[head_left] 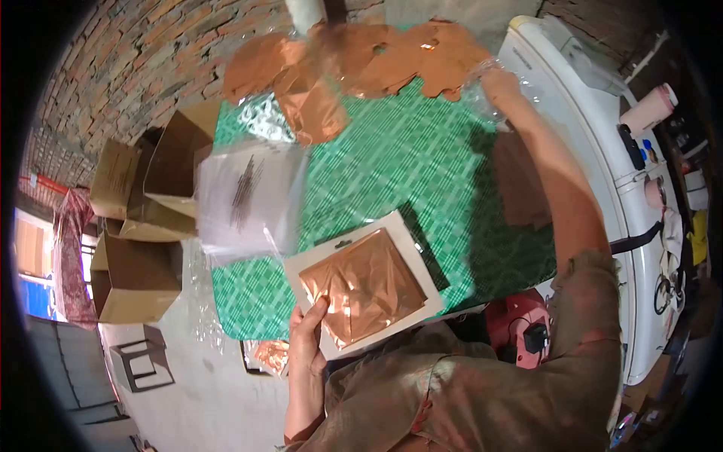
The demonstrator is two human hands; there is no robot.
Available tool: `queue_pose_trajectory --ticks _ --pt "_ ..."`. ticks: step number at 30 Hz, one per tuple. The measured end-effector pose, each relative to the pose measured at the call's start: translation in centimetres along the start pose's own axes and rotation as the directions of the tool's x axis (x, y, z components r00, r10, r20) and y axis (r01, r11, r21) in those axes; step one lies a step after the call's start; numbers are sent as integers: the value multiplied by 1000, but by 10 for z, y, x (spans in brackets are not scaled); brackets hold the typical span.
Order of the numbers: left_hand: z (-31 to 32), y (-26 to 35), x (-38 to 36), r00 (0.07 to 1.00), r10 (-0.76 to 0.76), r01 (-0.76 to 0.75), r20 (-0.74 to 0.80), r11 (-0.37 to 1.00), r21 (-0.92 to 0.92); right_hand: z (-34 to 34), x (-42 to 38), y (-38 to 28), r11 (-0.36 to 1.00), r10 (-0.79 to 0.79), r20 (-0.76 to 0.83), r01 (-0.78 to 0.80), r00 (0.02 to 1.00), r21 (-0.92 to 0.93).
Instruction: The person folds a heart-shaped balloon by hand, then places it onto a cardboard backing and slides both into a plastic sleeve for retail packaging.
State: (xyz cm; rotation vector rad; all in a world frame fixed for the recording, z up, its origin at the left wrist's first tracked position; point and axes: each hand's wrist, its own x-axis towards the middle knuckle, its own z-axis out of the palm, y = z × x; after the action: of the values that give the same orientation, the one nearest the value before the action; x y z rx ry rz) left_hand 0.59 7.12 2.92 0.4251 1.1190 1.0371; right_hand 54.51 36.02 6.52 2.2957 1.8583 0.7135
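My left hand (307, 339) grips the lower left edge of a white card (419, 276) with a shiny copper-coloured foil packet (363, 286) on its face, thumb on top. The card is tilted above the near edge of the green checked tablecloth (392, 162). My right hand (498, 84) reaches to the far right corner, at crumpled clear plastic (482, 98); its fingers are blurred and partly hidden, so their grip is unclear. Beside it lie flat orange-brown cut-out shapes (444, 56). A stack of clear plastic sleeves (252, 197) lies at the left of the table.
Open cardboard boxes (139, 282) stand left of the table. A copper-coloured pouch (310, 109) and white pieces (263, 119) lie at the far left. A white fridge (584, 151) borders the right side. A red object (516, 324) sits below the near edge.
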Motion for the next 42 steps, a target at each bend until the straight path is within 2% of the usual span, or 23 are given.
queue_pose_trajectory --ticks 1,3,5,8,11,13,14,16,17,19,20,21,24,25,28,31,35,37,40,41,42 --pt "2 2 0 1000 -11 11 8 1000 0 3 2 1 1000 -26 16 26 1000 -7" --pt "-2 0 6 1000 -25 25 15 1000 5 14 2 7 997 -69 -66 71 995 25" --pt "-2 0 8 999 -40 40 25 999 -11 -2 -1 6 997 -77 -30 78 997 26" --pt "7 0 10 999 -29 30 25 998 -47 -41 -9 -2 974 -119 2 117 993 -193" --pt "12 -2 12 999 12 -15 -50 999 -53 -83 -37 -11 982 -170 -59 163 984 -96" --pt "13 -2 12 998 8 -12 -59 998 -62 -113 -74 -25 987 -159 -64 160 985 10" --pt "14 -2 11 998 7 -11 -61 998 -67 -102 -94 -26 958 -250 -39 253 968 137" --pt "20 1 7 999 8 -11 -40 998 -61 -119 -155 -44 829 -362 1 321 932 458" --pt "22 2 6 1000 6 -7 -14 997 -71 -149 -198 -67 719 -388 21 288 922 633" --pt "23 0 4 1000 15 -14 13 997 -74 -156 -253 -95 668 -415 92 235 905 706" --pt "24 -2 4 1000 25 -24 15 997 -68 -148 -273 -108 599 -422 -6 283 907 749" --pt "24 -4 4 999 33 -32 19 998 -61 -140 -288 -118 528 -418 -101 332 903 782" --pt "24 -9 -3 999 18 -16 52 1000 -22 -140 -316 -138 473 -313 -108 253 944 844" --pt "23 -11 -5 998 13 -12 66 1000 -18 -136 -322 -142 466 -278 -153 272 948 842" --pt "21 -20 -12 996 -16 15 92 1000 12 -128 -335 -154 570 -175 -152 226 973 790" --pt "24 -26 -26 992 -66 60 104 996 61 -133 -344 -160 648 -135 -100 165 986 743" --pt "13 -33 -36 992 -69 60 110 994 86 -146 -360 -155 515 -52 -74 90 996 852" --pt "-2 -39 -35 982 -117 114 145 993 27 -144 -368 -140 436 7 -41 34 999 899" --pt "-13 -43 -40 970 -173 176 170 984 -2 -129 -381 -123 213 -2 146 -142 989 967" --pt "-17 -45 -42 964 -200 201 177 980 9 -127 -391 -117 22 -128 292 -292 948 956" --pt "-20 -46 -44 957 -224 224 187 974 20 -133 -397 -118 -110 -174 358 -379 918 919"
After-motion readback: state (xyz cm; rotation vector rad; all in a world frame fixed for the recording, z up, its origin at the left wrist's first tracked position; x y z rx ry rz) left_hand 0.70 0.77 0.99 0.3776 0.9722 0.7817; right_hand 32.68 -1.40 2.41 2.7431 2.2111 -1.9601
